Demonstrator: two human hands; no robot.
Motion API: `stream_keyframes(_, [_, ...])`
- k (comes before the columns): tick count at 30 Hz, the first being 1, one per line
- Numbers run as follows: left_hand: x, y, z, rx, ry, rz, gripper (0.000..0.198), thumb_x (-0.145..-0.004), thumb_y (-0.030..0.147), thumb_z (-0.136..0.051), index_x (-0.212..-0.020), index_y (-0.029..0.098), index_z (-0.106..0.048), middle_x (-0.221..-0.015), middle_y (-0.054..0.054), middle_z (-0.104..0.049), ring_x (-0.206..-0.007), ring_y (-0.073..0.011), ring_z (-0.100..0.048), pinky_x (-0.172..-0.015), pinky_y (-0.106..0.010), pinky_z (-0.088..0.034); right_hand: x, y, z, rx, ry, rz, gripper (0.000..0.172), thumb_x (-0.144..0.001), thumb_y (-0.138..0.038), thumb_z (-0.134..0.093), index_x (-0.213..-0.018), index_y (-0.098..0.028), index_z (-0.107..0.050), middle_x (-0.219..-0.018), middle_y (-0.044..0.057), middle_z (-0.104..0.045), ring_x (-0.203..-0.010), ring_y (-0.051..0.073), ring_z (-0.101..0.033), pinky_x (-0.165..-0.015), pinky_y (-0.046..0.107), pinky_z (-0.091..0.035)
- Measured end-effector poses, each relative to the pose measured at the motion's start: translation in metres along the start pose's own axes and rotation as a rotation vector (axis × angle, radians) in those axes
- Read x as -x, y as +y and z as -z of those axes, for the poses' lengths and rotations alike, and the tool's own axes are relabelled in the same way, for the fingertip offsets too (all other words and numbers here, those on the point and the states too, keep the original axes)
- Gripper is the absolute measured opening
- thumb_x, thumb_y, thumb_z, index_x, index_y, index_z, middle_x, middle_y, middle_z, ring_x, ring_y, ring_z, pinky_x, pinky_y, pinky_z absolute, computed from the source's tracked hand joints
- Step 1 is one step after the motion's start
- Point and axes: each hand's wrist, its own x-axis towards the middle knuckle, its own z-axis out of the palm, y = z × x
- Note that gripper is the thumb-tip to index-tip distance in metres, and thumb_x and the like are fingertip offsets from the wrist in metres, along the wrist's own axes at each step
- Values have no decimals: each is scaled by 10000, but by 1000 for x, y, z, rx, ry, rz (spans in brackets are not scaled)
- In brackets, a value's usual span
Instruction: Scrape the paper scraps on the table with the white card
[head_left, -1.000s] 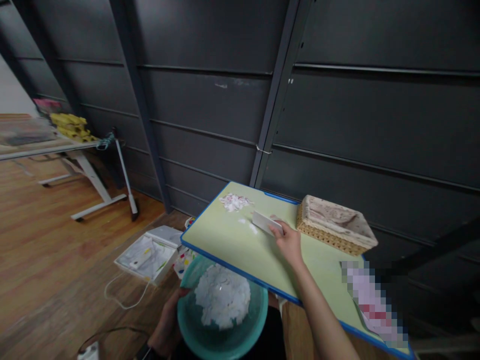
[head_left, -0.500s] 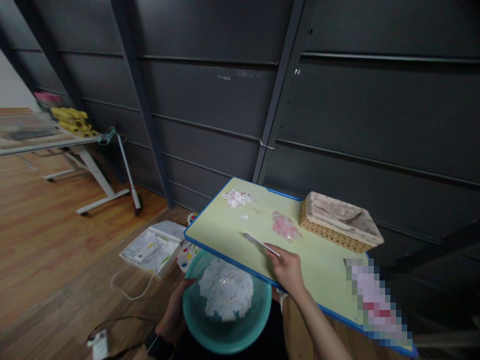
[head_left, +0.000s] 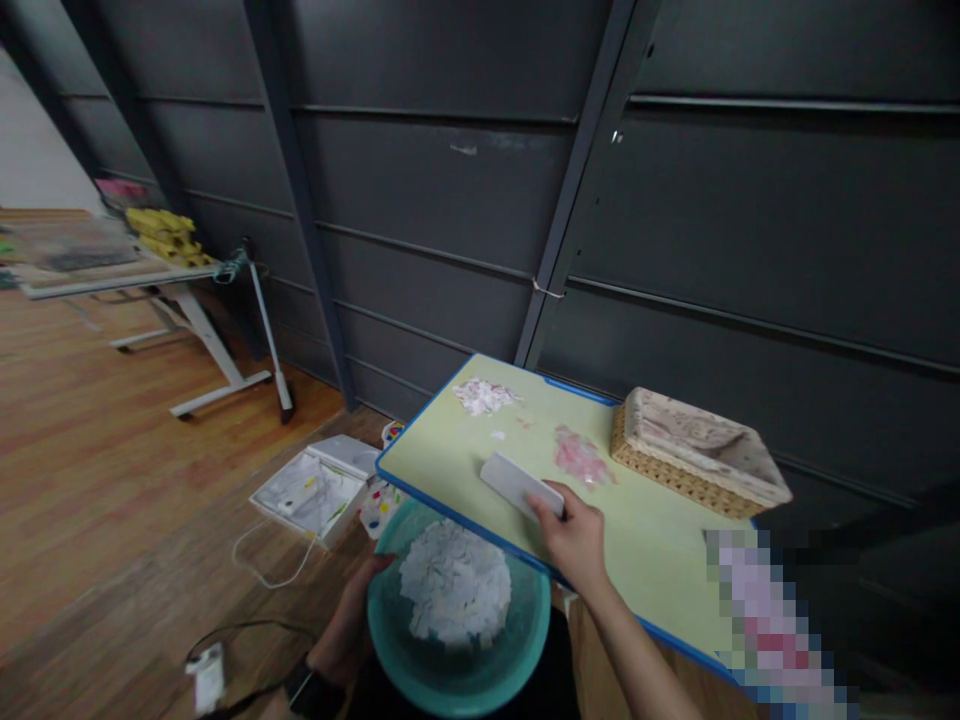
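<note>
A flat white piece (head_left: 520, 484) is gripped in my right hand (head_left: 574, 532), over the pale yellow board (head_left: 645, 560) with a blue edge. My left hand (head_left: 363, 592) holds the left rim of a teal basin (head_left: 459, 692), its fingers partly hidden. Inside the basin lies a heap of whitish flakes (head_left: 456, 583). On the board are a pile of white scraps (head_left: 484, 396) at the far left and a patch of pink flakes (head_left: 582, 456) beyond my right hand.
A lined wicker basket (head_left: 690, 465) stands on the board's right side. An open white box (head_left: 311, 490) with a cord sits on the floor at left. Farther back is a table (head_left: 120, 280) with yellow items. A dark panelled wall (head_left: 435, 190) rises behind the board.
The white piece has turned from nearly edge-on to show its broad face. My right hand still holds it over the board. The whole view has shifted slightly.
</note>
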Motion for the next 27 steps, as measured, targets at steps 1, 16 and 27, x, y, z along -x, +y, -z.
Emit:
stream_keyframes(1, [0,0,1,-9,-4,-10,71,-765,206,-593,-773,139,-615,-568,-25,-716,-505,-185,-657,-496,-284,-518,-13,5,-1,28,19,10,289,-823,-393,-543,-872,-160,-707,-633,27,-696,-491,151,-589,-502,237,-455])
stream_keyframes(16, [-4,-2,7,-7,-3,-6,102,-765,233,-604,-707,153,-625,-536,-12,-701,-456,-164,-622,-485,-270,-495,-87,23,-8,125,-152,137,255,-813,-271,-486,-887,-185,-714,-824,55,-731,-686,186,-643,-640,272,-459])
stream_keyframes(27, [-10,-5,13,33,-51,49,120,-732,254,-639,-702,144,-603,-526,-17,-698,-458,-161,-623,-491,-268,-486,-74,29,4,221,-76,124,260,-807,-271,-472,-839,-168,-709,-713,59,-700,-611,178,-598,-592,260,-405])
